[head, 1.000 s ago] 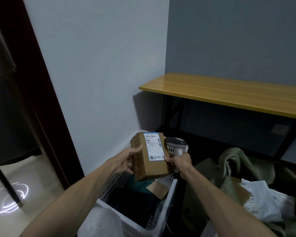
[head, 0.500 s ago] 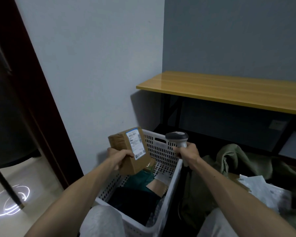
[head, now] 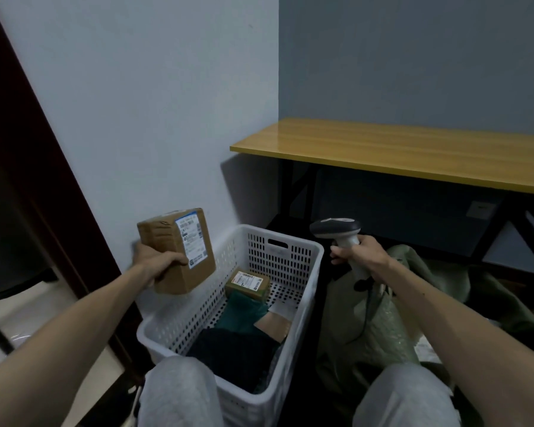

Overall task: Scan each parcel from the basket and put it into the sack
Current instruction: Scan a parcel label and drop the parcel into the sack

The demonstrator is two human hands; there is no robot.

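Gripped the cardboard parcel (head: pixel 179 251) in the left hand (head: pixel 156 261), centre left of the frame, raised above the left rim of the white basket (head: pixel 302 309). Fingers curled round its lower half, printed label (head: pixel 191 238) turned toward the right. Held the scanner (head: pixel 336 231) by its handle in the right hand (head: pixel 359 255), centre right, fingers wrapped fully round the grip, head well apart from the parcel. Judged the parcel stiff and light enough for one hand, its taped faces possibly slick. Best taken across the narrow sides, clear of the label. Noted a second labelled parcel (head: pixel 248 283) lying at the far end of the basket, with darker soft packets nearer. Noted the green sack (head: pixel 367 328) slumped at lower right, just beside the basket.
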